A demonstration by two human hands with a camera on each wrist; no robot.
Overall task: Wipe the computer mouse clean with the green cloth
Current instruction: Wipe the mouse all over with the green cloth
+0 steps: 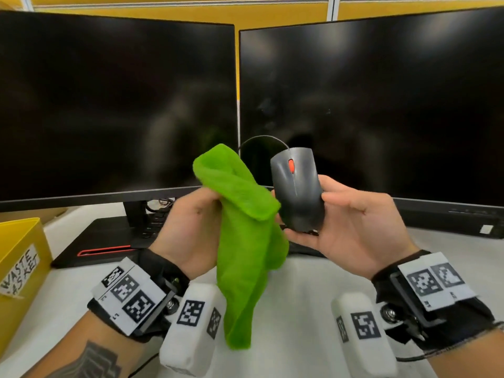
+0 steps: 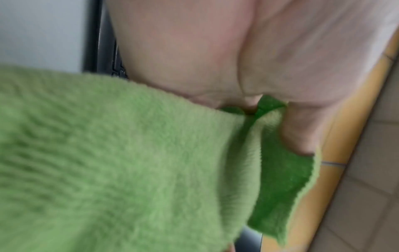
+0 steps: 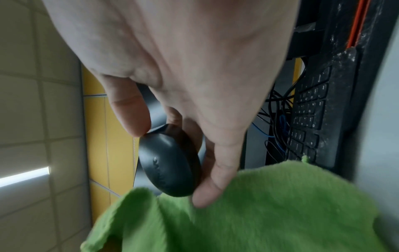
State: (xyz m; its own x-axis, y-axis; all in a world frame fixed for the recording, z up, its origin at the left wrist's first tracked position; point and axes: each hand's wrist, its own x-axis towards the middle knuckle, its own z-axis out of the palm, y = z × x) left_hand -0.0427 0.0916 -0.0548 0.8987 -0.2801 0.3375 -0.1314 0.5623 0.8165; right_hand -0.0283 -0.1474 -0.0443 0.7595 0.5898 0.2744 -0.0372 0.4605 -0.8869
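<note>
The black mouse point(image 1: 297, 186), with its orange scroll wheel point(image 1: 291, 165) facing up, is held in the air above the surface point(image 1: 300, 290), in front of the lower left corner of the right monitor point(image 1: 381, 105). The right hand point(image 1: 351, 230) has it in a closed grip: the thumb point(image 1: 335, 192) presses on the mouse's right side and the fingers curl round its underside and left side. A thin cable point(image 1: 264, 139) arcs away from its far end toward the left. In the right wrist view the mouse point(image 3: 170, 162) sits pinched between the thumb point(image 3: 129, 112) and the fingers point(image 3: 218, 172).

Just left of the mouse, touching its near left side, is the green cloth point(image 1: 245, 236). The left hand point(image 1: 188, 230) holds it in a closed grip, fingers bunched round its middle; the top flops over toward the mouse and the rest hangs down toward the surface. In the left wrist view the cloth point(image 2: 129, 162) fills most of the picture, gathered under the fingers point(image 2: 298, 129).

Behind the hands stand two dark monitors, the left monitor point(image 1: 109, 105) on a black stand point(image 1: 133, 214). A black keyboard point(image 3: 311, 109) lies under the screens. At the near left sits a yellow box point(image 1: 16, 255) with a handwritten label. Both wrists carry black straps with printed square markers.
</note>
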